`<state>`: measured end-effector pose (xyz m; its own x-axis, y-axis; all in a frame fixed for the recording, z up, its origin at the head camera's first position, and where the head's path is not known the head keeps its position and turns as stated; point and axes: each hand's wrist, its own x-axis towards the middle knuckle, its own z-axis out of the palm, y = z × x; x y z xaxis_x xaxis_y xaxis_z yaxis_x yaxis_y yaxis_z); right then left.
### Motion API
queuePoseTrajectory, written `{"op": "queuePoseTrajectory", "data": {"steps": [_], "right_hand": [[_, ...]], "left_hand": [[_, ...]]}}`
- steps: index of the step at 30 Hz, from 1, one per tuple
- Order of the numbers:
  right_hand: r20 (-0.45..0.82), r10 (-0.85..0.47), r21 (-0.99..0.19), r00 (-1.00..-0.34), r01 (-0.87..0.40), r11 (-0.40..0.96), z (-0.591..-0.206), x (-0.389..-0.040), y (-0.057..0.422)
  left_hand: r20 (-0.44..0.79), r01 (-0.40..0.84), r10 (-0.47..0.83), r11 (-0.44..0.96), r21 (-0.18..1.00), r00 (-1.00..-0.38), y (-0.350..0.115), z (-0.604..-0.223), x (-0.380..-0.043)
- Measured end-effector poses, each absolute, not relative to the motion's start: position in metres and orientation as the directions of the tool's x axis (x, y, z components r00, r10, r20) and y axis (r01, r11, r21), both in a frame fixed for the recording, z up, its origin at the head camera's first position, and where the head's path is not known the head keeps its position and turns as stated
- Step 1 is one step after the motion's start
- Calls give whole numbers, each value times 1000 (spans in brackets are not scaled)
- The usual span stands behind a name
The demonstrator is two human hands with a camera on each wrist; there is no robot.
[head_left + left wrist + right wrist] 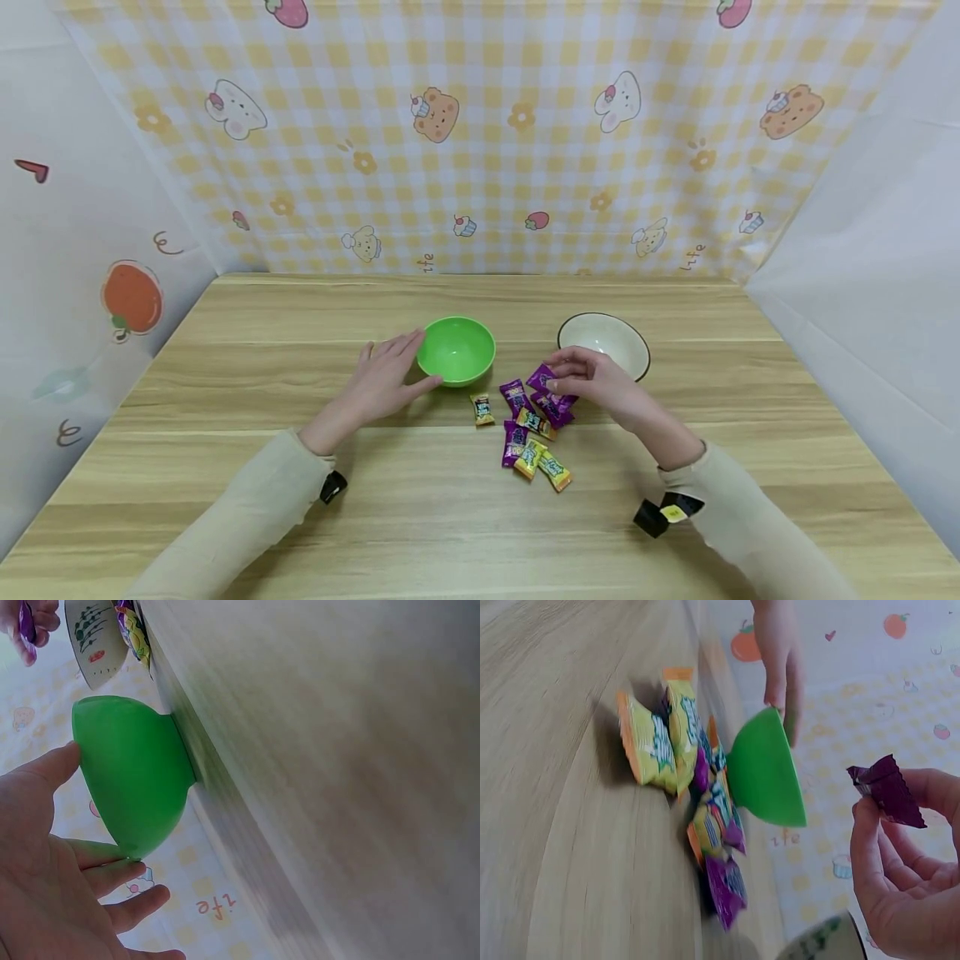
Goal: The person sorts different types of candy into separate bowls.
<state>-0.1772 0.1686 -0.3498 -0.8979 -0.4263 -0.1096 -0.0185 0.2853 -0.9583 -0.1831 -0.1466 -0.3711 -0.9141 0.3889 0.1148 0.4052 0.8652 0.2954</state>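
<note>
My left hand rests at the left side of a green bowl, its fingers extended. In the left wrist view the thumb and a fingertip touch the rim at two spots. My right hand pinches a purple-wrapped candy between thumb and fingers, raised above the table in the right wrist view. Below it lies a loose pile of wrapped candies, some purple, others yellow. One small yellow candy lies apart, just below the green bowl.
A white bowl with a dark rim stands behind my right hand, which partly covers it. The wooden table ends at a yellow checked cloth at the back. White cloths hang at both sides.
</note>
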Motion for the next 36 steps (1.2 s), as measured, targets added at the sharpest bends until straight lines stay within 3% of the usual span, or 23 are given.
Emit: {"op": "queuePoseTrajectory", "data": {"steps": [36], "right_hand": [[-151,-299,-963,-942,72,258,-351,-225,102]], "left_hand": [[111,400,385,870,288,-916,-147,-371,-184]]}}
